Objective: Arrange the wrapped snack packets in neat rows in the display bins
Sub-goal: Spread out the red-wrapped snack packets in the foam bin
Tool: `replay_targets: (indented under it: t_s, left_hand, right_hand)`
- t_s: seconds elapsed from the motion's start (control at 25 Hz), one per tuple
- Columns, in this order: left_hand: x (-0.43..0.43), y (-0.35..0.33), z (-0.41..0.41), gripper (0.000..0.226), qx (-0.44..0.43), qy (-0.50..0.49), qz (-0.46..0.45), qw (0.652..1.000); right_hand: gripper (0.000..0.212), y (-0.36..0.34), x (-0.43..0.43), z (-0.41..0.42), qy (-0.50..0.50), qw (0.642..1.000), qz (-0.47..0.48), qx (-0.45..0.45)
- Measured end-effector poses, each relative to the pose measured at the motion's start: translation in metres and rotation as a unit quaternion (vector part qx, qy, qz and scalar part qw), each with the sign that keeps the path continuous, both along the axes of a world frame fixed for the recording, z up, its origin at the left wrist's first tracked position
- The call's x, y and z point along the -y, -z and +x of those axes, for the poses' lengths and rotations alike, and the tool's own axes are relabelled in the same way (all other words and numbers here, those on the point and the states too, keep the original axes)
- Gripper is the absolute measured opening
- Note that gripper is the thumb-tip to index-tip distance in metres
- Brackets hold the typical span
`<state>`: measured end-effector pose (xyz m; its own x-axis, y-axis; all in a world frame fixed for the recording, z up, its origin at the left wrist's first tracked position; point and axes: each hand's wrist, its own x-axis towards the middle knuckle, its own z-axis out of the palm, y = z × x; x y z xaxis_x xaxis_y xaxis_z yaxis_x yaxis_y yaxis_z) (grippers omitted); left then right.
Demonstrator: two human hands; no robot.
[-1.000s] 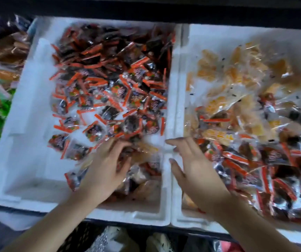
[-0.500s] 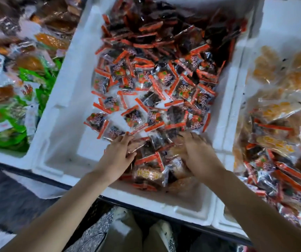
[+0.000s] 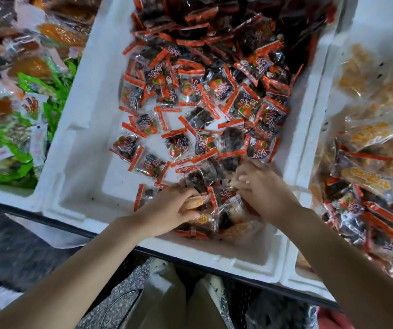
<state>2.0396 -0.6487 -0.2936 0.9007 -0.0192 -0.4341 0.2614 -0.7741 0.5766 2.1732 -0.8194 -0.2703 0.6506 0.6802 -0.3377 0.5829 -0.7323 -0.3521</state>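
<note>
I have both hands down at the near end of the middle foam bin point(image 3: 84, 148), over a small heap of mixed packets point(image 3: 224, 210) lying against its near wall. My left hand point(image 3: 167, 211) grips a pale orange packet point(image 3: 194, 202), fingers curled round it. The packet's long axis runs roughly left to right, its free end pointing toward my right hand point(image 3: 265, 191). That hand sits just beside it, to the right and slightly farther in. Its fingers are bent into clear wrappers, but blur keeps me from telling whether they hold one.

The red-edged dark packets point(image 3: 190, 91) lie farther in, scattered at all angles across the middle and far part of the bin. I judge the pale orange packet a stray, since the yellow packets point(image 3: 375, 131) like it lie in the right bin point(image 3: 366, 20), beyond my right hand. The right hand is therefore nearer that bin, and the next move calls for a handover or a carry across to the right.
</note>
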Motion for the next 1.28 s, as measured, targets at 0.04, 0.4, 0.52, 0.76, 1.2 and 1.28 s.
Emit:
replay_targets:
  t_s: [0.04, 0.4, 0.52, 0.76, 1.2, 1.28]
  left_hand:
    - [0.000, 0.000, 0.001, 0.049, -0.001, 0.004, -0.002, 1.000]
    - [-0.001, -0.004, 0.000, 0.029, -0.064, -0.006, -0.041, 0.997]
    - [-0.003, -0.007, -0.007, 0.031, -0.057, -0.037, -0.049, 0.996]
    - [0.011, -0.041, -0.001, 0.023, 0.090, -0.163, -0.079, 0.979]
    - [0.137, -0.079, 0.172, 0.029, 0.184, -0.210, -0.168, 0.945]
    - [0.166, -0.083, 0.204, 0.034, 0.178, -0.204, -0.156, 0.950]
  right_hand:
    - [0.028, 0.000, -0.001, 0.001, 0.005, 1.000, 0.002, -0.001]
    - [0.043, 0.001, 0.001, -0.001, -0.019, 0.998, -0.031, -0.057]
    - [0.038, 0.002, 0.004, -0.004, -0.004, 0.997, 0.022, -0.071]
    - [0.032, -0.017, 0.012, -0.009, 0.075, 0.972, 0.201, -0.097]
    - [0.040, -0.072, 0.146, 0.068, 0.282, 0.934, 0.205, 0.072]
    - [0.053, -0.068, 0.167, 0.101, 0.307, 0.930, 0.173, 0.101]
